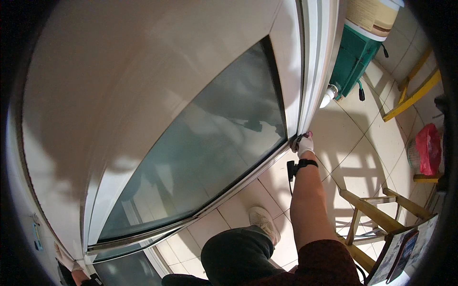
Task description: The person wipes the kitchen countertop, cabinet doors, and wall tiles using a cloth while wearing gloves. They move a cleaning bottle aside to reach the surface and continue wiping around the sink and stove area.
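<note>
White-framed glass panel [205, 148] sits L of centre; gloved R hand [306, 145] has its grip closed round what looks like a small bunched dark cloth [295, 143], right at the panel's R edge, while gloved L hand [66, 258] is far off at lower L, can't tell if its grip is clenched or loose. If the panel shifts, R hand could prob. get pinched vs. the white frame [315, 66], & a step back/R might knock the wooden stand [372, 211].
</note>
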A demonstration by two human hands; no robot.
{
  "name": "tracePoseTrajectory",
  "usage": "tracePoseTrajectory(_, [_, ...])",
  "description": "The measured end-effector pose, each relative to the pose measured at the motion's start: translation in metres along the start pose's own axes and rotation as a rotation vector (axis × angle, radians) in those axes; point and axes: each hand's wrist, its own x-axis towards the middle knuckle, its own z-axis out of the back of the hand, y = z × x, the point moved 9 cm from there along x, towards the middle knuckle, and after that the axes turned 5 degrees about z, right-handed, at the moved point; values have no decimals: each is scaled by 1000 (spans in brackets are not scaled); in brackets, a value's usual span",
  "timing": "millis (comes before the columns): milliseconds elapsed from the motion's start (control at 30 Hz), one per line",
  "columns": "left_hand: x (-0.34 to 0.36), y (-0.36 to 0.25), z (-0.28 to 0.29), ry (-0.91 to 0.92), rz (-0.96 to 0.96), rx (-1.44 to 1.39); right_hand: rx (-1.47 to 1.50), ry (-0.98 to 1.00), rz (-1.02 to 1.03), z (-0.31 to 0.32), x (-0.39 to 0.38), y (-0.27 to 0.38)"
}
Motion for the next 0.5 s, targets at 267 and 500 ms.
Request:
tracePoseTrajectory(267, [-11, -9, -35, 339, -188, 207, -275, 83, 402, -26, -44, 55])
tracePoseTrajectory(500, [-43, -31, -70, 340, -416, 399, -453, 333, 527, -98, -162, 112])
